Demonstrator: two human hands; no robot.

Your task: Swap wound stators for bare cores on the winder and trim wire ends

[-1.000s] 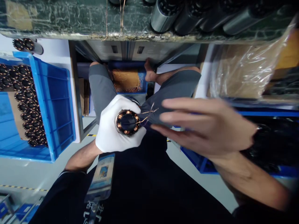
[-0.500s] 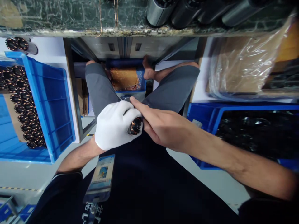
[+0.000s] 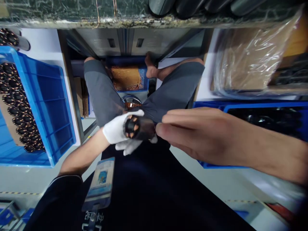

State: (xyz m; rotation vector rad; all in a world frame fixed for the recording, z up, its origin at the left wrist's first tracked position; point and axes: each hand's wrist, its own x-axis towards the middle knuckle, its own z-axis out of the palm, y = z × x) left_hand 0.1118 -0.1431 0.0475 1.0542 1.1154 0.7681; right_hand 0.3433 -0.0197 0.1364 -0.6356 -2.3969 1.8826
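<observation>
A motor stator (image 3: 143, 128), a dark metal cylinder with copper windings in its black end, lies sideways in front of my lap, blurred by motion. My left hand (image 3: 116, 130), in a white glove, holds it, thumb above and fingers loosely below. My bare right hand (image 3: 199, 136) is at the cylinder's right end, its thumb and fingertips pinched together. Whatever lies between those fingertips is too blurred to make out.
On the left stands a blue crate (image 3: 45, 102) with rows of copper-wound stators (image 3: 18, 112). Another blue bin (image 3: 262, 106) with dark parts is at right, below a plastic-wrapped carton (image 3: 250, 61). Dark cylinders (image 3: 190, 6) line the bench edge (image 3: 134, 23) ahead.
The stator has turned from pointing up in my gloved fist to lying sideways. My left fingers have loosened around it, and my right hand has moved rightward to its far end.
</observation>
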